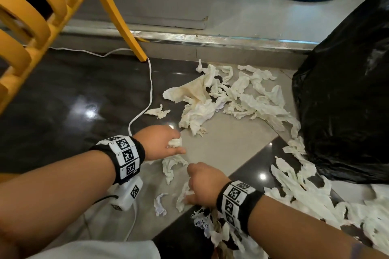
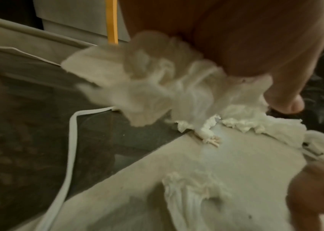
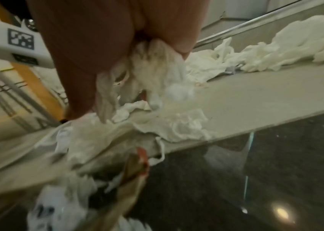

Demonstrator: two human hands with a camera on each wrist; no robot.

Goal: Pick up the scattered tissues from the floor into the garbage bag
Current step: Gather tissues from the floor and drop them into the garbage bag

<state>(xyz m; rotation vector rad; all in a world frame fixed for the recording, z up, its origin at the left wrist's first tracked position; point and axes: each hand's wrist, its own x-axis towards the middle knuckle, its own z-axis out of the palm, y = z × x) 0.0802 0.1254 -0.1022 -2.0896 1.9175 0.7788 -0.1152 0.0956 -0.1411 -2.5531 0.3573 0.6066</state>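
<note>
tissues (image 1: pixel 229 99) strewn over floor (image 1: pixel 227 143) between yellow chair leg (image 1: pixel 126 19) and black garbage bag (image 1: pixel 345 90) at right, bag contents hidden, left hand (image 1: pixel 160 143) clutching tissue wad (image 2: pixel 157 81), right hand (image 1: pixel 205 183) gripping tissue bunch (image 3: pixel 153 75)

Both forearms are bare; each wrist wears a black band (image 1: pixel 126 159) faced with white square-code tiles, the left carrying a white camera box (image 1: pixel 128 195) with black cable

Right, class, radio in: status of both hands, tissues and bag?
Left hand grips a tissue wad. Right hand grips tissues. Garbage bag right; white cable crosses floor.
</note>
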